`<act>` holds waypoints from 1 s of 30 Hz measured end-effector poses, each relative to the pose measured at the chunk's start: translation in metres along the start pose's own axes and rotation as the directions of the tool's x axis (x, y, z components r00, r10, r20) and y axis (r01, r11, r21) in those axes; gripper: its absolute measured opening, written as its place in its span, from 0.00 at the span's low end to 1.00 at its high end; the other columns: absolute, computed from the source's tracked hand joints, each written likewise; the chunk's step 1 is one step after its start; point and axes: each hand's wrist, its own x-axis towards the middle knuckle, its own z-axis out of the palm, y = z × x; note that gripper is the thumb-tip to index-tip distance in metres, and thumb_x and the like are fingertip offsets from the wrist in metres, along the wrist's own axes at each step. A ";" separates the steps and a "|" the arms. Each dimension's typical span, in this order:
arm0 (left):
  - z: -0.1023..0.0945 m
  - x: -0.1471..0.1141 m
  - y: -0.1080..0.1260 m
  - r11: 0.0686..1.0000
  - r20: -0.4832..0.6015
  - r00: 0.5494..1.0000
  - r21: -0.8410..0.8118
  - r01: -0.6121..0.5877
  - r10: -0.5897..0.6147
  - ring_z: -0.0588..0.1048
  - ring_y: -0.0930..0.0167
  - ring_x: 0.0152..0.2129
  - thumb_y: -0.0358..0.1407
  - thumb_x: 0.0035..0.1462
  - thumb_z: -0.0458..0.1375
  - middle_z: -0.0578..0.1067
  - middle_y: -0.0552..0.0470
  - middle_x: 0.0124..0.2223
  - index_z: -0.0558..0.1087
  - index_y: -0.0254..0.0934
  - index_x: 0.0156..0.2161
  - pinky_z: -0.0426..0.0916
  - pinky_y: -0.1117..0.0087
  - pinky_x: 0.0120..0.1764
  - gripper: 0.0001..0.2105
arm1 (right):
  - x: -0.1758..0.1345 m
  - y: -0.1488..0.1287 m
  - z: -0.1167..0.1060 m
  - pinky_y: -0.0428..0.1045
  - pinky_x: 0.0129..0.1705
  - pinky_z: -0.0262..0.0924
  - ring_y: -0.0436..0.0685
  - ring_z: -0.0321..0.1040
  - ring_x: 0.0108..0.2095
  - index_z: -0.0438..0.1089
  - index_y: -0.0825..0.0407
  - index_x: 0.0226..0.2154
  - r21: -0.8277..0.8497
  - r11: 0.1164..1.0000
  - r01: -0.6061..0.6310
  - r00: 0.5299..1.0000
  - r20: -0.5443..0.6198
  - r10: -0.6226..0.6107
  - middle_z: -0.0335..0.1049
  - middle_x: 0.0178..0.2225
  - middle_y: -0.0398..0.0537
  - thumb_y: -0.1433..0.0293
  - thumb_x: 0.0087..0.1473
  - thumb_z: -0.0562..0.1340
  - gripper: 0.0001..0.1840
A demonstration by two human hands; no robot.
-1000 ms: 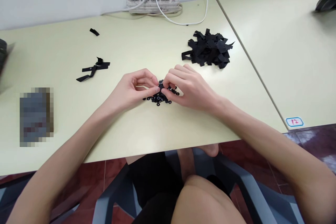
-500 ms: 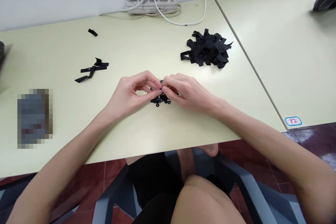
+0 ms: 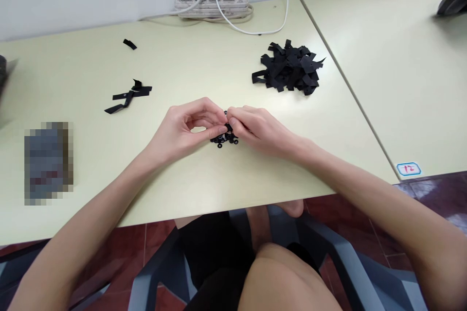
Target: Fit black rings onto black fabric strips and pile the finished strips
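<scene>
I have both hands in a narrow pinch: the L hand (image 3: pixel 178 129) w/ thumb and index tips near each other, the R hand (image 3: pixel 260 129) w/ fingers curled and thumb close against them. The tips almost meet above a pile of small black rings (image 3: pixel 224 139) on the pale table (image 3: pixel 189 189). Whether a ring sits btw the fingertips, I cannot tell (the fingers themselves cover this spot); a dark bit (image 3: pixel 228 128) shows there, but it can be also part of the pile.

For handling, I judge each ring v. light and prob. stiff, not fragile. Its smooth face may slip, and on edge it may roll. I'd take one by its rim, thumb opp. index, w/o pushing on the flat face.

A ring is round, so in its plane I find no long axis. The nearest ring (image 3: pixel 219 146) lies approx. flat, hole facing up. Some others carry pale marks, too small to read. Beyond the R hand, the heap of black strips (image 3: pixel 292 68) points in many directions; the few loose strips (image 3: pixel 128 98) at left have clear long axes, crossing each other.
</scene>
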 end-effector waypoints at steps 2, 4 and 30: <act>0.000 -0.001 0.001 1.000 -0.001 1.000 0.002 0.008 -0.008 0.85 0.64 0.41 0.45 0.64 0.74 0.85 0.49 0.45 0.83 0.42 0.44 0.85 0.58 0.54 0.11 | 0.000 0.000 -0.001 0.49 0.34 0.50 0.50 0.51 0.27 0.52 0.45 0.33 0.043 0.999 -0.023 1.000 -0.003 0.023 0.57 0.27 0.36 0.75 0.71 0.51 0.14; 0.001 -0.001 0.003 1.000 -0.009 1.000 0.002 0.014 -0.014 0.85 0.65 0.40 0.45 0.64 0.74 0.85 0.49 0.45 0.83 0.42 0.44 0.85 0.59 0.52 0.11 | -0.001 0.000 -0.003 0.49 0.33 0.50 0.49 0.51 0.26 0.53 0.45 0.34 0.054 0.998 -0.022 1.000 -0.011 0.022 0.57 0.26 0.36 0.74 0.73 0.51 0.14; -0.001 -0.001 -0.003 1.000 -0.026 1.000 0.005 0.011 -0.011 0.85 0.64 0.41 0.47 0.62 0.75 0.84 0.49 0.43 0.84 0.42 0.42 0.85 0.60 0.51 0.13 | 0.000 0.000 0.002 0.47 0.28 0.46 0.48 0.48 0.24 0.56 0.45 0.32 0.173 0.978 -0.115 0.993 0.017 0.114 0.54 0.24 0.35 0.71 0.73 0.52 0.14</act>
